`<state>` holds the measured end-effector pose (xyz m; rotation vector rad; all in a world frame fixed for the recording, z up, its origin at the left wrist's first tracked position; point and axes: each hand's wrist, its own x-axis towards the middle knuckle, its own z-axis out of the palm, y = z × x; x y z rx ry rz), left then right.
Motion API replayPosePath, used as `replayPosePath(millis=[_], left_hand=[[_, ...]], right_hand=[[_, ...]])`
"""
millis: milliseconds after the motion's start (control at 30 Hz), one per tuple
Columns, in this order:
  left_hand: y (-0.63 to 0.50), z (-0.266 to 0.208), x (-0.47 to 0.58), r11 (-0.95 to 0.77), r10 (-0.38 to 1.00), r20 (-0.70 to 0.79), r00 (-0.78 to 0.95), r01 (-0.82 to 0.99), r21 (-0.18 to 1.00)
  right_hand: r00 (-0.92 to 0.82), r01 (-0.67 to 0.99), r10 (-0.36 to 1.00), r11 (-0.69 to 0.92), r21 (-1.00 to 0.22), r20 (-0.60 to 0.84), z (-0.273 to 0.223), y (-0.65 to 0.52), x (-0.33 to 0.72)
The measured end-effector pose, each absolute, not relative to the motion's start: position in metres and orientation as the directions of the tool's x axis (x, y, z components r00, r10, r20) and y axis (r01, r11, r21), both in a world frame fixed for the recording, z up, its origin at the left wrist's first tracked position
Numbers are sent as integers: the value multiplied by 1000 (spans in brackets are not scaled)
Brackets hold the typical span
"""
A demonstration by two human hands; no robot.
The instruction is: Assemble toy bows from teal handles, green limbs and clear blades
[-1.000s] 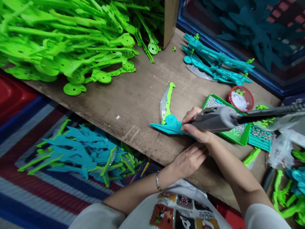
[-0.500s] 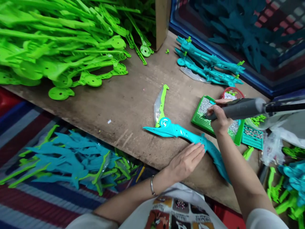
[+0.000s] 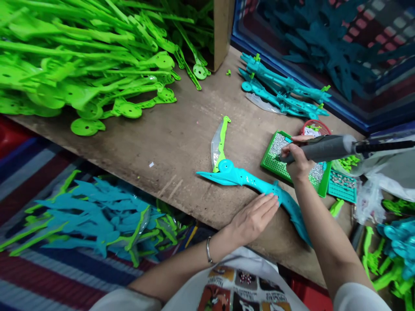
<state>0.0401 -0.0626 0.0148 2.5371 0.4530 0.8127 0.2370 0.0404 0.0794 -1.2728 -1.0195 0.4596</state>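
My left hand (image 3: 254,218) lies flat, fingers stretched out, on a curved turquoise plastic toy part (image 3: 256,182) on the table. A round hub at the part's pointed end sits over the foot of a lime-green piece with a clear blade (image 3: 218,144). My right hand (image 3: 298,163) is wrapped round a grey electric screwdriver (image 3: 329,147). Its tip points left over the green basket tray (image 3: 266,159) of small silver screws. Whether the tip touches a screw is too small to tell.
A large heap of lime-green parts (image 3: 97,60) covers the table's far left. Turquoise assemblies (image 3: 285,90) lie at the back, beside a blue crate (image 3: 324,99). A red basket (image 3: 319,125) and a teal tray (image 3: 342,185) flank the screws. More turquoise parts (image 3: 106,216) lie below the table's left edge.
The view has shifted slightly. My left hand stays on the turquoise toy part, and my right hand keeps the screwdriver over the screw tray, almost unmoved.
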Motion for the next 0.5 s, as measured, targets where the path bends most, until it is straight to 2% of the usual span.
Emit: replayPosePath(millis=[300,500], left_hand=[[-63,12,41,-857,423,476,771,170,486],[-63,12,41,-858,424,479,768,173,483]], right_hand=[[518,192,780,295,-936,352,81,43,234],[501,172,765,370,-913,404,85,44,232]])
